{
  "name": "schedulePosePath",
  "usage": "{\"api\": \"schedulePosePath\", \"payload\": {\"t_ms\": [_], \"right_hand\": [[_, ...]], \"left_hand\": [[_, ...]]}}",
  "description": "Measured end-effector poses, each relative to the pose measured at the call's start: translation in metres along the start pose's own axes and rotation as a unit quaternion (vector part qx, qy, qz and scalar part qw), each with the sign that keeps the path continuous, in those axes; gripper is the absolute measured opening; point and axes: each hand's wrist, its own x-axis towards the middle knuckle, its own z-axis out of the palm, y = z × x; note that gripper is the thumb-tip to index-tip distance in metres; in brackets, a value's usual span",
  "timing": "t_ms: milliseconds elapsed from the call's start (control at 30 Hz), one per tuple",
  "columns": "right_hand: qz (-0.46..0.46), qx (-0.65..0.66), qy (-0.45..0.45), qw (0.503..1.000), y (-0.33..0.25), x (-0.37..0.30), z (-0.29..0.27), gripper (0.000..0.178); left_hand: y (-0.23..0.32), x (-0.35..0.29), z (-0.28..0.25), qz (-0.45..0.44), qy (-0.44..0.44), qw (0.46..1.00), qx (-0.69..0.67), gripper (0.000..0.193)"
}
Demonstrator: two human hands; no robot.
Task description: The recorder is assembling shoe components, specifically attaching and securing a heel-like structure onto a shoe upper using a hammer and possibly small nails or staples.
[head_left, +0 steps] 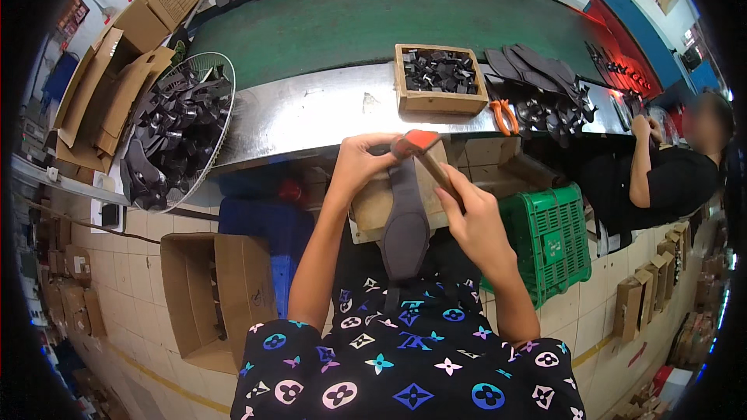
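Note:
My right hand point(476, 218) is closed round the wooden handle of a hammer point(419, 141) with a red head. The head is up by the far end of a dark grey shoe sole point(406, 237), close to my left fingers. My left hand point(364, 162) is closed on that far end, and the hammer head partly hides its fingertips. The sole's wide end points toward my body. Beneath the sole is a pale wooden block point(372, 206) in front of my lap. Whether the hammer touches the sole, I cannot tell.
A metal-edged bench with a green conveyor belt point(311, 39) runs ahead. On it stand a wooden box point(441, 103) of small black parts, orange-handled pliers point(504, 117) and a wire basket point(226, 117) of black heels. A green crate point(548, 245) and a co-worker point(661, 179) are at right; a carton point(198, 295) is left.

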Motion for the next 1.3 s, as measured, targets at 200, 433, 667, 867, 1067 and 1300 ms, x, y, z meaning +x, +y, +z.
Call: {"api": "schedulePosePath", "payload": {"t_ms": [200, 433, 667, 867, 1067, 1300], "right_hand": [[-0.125, 0.01, 0.126, 0.984, -0.065, -0.004, -0.037, 0.035], [-0.056, -0.083, 0.008, 0.995, -0.009, -0.004, 0.007, 0.034], [-0.196, -0.162, 0.133, 0.958, -0.004, -0.008, -0.001, 0.047], [-0.019, -0.077, 0.072, 0.994, -0.029, 0.007, -0.018, 0.028], [-0.092, -0.111, 0.013, 0.989, 0.022, 0.014, -0.002, 0.03], [-0.153, -0.152, -0.153, 0.964, 0.022, 0.022, 0.004, 0.035]], "left_hand": [[0.002, -0.008, -0.008, -0.025, -0.012, 0.995, 0.097, 0.064], [0.003, -0.006, -0.008, -0.016, -0.065, 0.923, 0.379, 0.115], [0.004, -0.011, -0.008, 0.073, -0.042, 0.909, 0.409, 0.065], [-0.001, -0.022, -0.003, 0.103, -0.008, 0.94, 0.325, 0.039], [0.074, -0.076, -0.005, -0.044, -0.127, 0.99, 0.029, 0.021], [0.142, -0.129, 0.015, -0.186, -0.146, 0.958, -0.16, 0.022]]}}
